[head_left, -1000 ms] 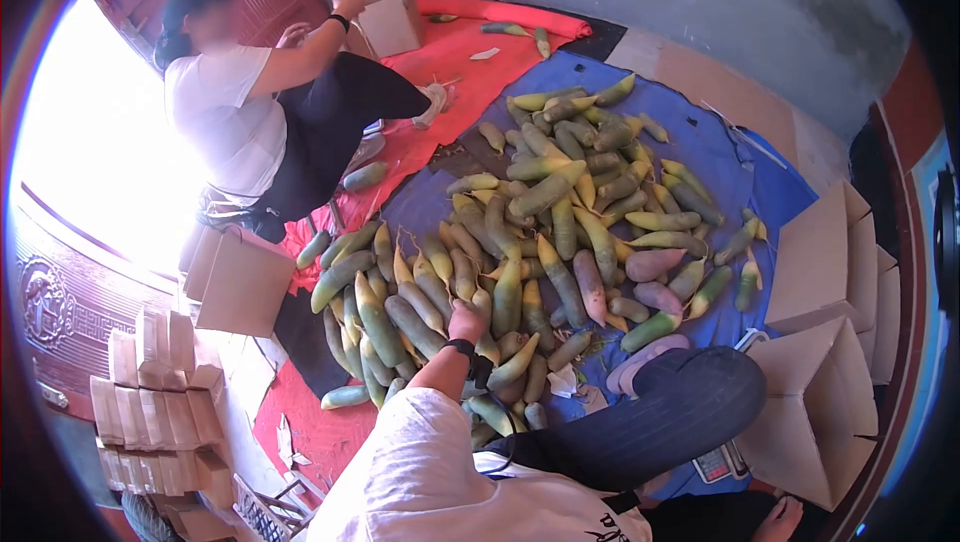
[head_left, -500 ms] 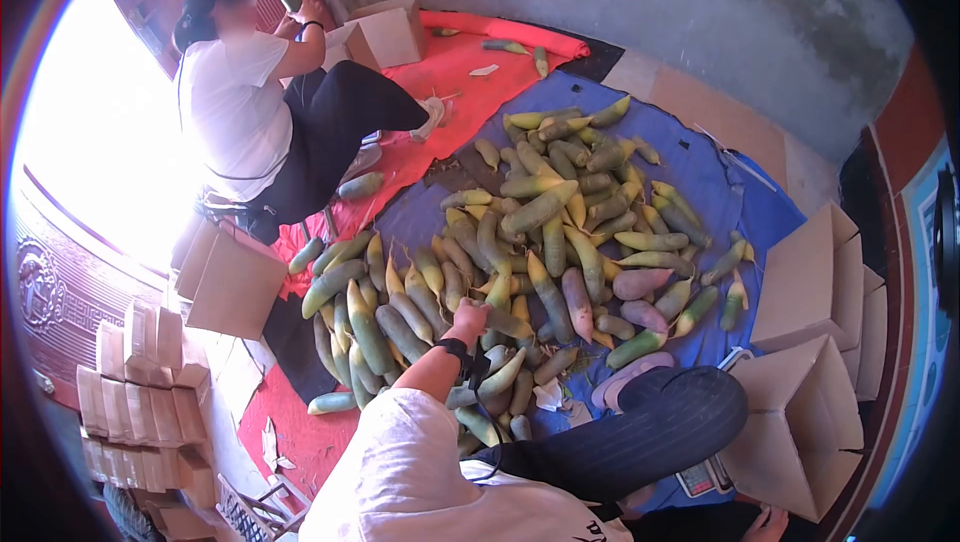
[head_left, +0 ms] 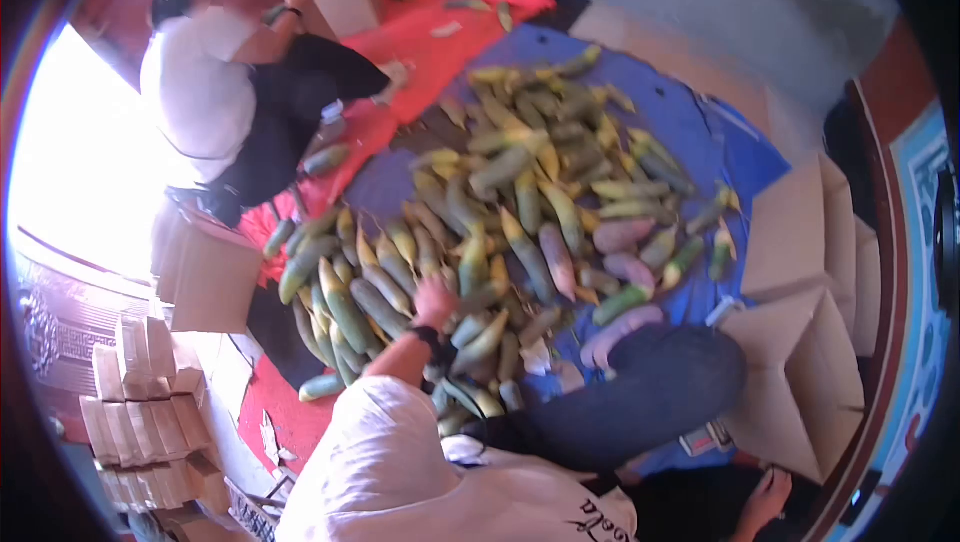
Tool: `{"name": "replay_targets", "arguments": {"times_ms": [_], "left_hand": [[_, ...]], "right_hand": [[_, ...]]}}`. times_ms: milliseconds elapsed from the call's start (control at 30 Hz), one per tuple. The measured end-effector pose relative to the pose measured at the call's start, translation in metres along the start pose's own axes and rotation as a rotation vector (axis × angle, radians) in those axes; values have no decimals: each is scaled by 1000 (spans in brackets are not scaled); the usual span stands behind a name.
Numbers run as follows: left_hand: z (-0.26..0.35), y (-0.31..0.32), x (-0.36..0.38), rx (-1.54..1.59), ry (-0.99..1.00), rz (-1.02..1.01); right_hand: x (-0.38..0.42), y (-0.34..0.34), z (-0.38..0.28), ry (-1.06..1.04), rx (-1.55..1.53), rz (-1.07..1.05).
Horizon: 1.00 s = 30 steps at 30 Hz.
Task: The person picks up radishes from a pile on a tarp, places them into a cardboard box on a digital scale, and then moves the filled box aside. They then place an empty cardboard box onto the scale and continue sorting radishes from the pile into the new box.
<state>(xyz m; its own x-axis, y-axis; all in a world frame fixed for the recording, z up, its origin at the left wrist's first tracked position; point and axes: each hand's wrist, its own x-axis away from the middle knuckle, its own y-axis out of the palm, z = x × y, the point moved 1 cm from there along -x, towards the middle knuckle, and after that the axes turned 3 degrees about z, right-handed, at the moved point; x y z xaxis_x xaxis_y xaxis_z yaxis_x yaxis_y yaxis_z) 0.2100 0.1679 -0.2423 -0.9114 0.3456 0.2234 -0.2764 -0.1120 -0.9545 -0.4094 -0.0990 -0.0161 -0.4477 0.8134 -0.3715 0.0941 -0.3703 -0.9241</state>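
My left hand (head_left: 436,302), blurred by motion, reaches down into a large pile of long green radishes (head_left: 480,347). Its fingers overlap radishes near the front middle of the pile; whether they grip one I cannot tell. A dark band circles that wrist. Many radishes have yellowish tips, and a few are pinkish, like the pink radish (head_left: 557,260) right of the hand. At the lower right, my right hand (head_left: 766,498) is low beside my dark trouser leg, thumb and fingers apart, close to the bottom edge of an open cardboard box (head_left: 775,382).
A blue sheet (head_left: 700,132) and a red sheet (head_left: 400,47) lie under the radishes. Another person (head_left: 205,82) sits at the upper left by a carton (head_left: 345,7). Stacked cardboard (head_left: 150,422) stands at left, another box (head_left: 205,277) nearby. A scale (head_left: 705,439) sits by my leg.
The view has shifted, so the pile sits slightly lower-left to higher-left in frame. My left hand remains over the pile, now blurred. The other person's hands have lowered with the radish.
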Motion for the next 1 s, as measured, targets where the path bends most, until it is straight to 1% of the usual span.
{"name": "replay_targets", "arguments": {"times_ms": [33,67,100,133,200,233,333,367,400,467,500,533,633,667,733,767,800,867,900,967,1000], "left_hand": [[-10,-8,-36,-135,-75,-19],[-10,-15,-34,-127,-72,-23],[-18,-9,-30,-119,-70,-37],[-23,-3,-29,-106,-66,-37],[-34,7,-25,-200,-46,-241],[-31,4,-15,-233,-7,-213],[-37,13,-10,-251,-16,-255],[-37,13,-6,-184,-39,-166],[-29,8,-5,-187,-31,-177],[-17,-2,-12,-232,-12,69],[-13,-2,-15,-180,77,170],[-8,-1,-21,-183,82,165],[21,4,-50,-92,252,154],[26,13,-62,-17,218,118],[24,43,-89,58,227,191],[27,51,-108,211,49,-62],[33,50,-113,285,-63,-231],[48,47,-118,220,-186,-230],[48,53,-123,217,-180,-235],[46,62,-133,-32,-2,-292],[51,63,-136,-76,167,-550]], "right_hand": [[-1,3,1,-44,33,44],[-6,-9,-12,31,-6,-33],[-6,-10,-9,70,-15,-103],[-6,-9,-10,73,8,-128],[-5,-12,-11,61,-21,-78],[-6,-14,-12,59,-12,-93],[-7,-16,-16,69,-39,-111],[-7,-15,-15,62,-40,-108],[-7,-15,-14,57,-41,-102],[-8,-17,-17,52,-29,-105],[-9,-17,-19,41,-26,-97],[-9,-17,-20,46,-22,-101],[-9,-18,-19,82,-21,-104],[-9,-18,-20,94,-21,-108],[-5,-18,-17,116,-9,-113],[-3,-17,-13,160,9,-138],[-1,-18,-12,204,27,-165],[0,-21,-13,215,26,-167],[0,-22,-13,213,13,-167],[0,-21,-10,184,33,-133],[2,-20,-12,152,46,-107]]}}
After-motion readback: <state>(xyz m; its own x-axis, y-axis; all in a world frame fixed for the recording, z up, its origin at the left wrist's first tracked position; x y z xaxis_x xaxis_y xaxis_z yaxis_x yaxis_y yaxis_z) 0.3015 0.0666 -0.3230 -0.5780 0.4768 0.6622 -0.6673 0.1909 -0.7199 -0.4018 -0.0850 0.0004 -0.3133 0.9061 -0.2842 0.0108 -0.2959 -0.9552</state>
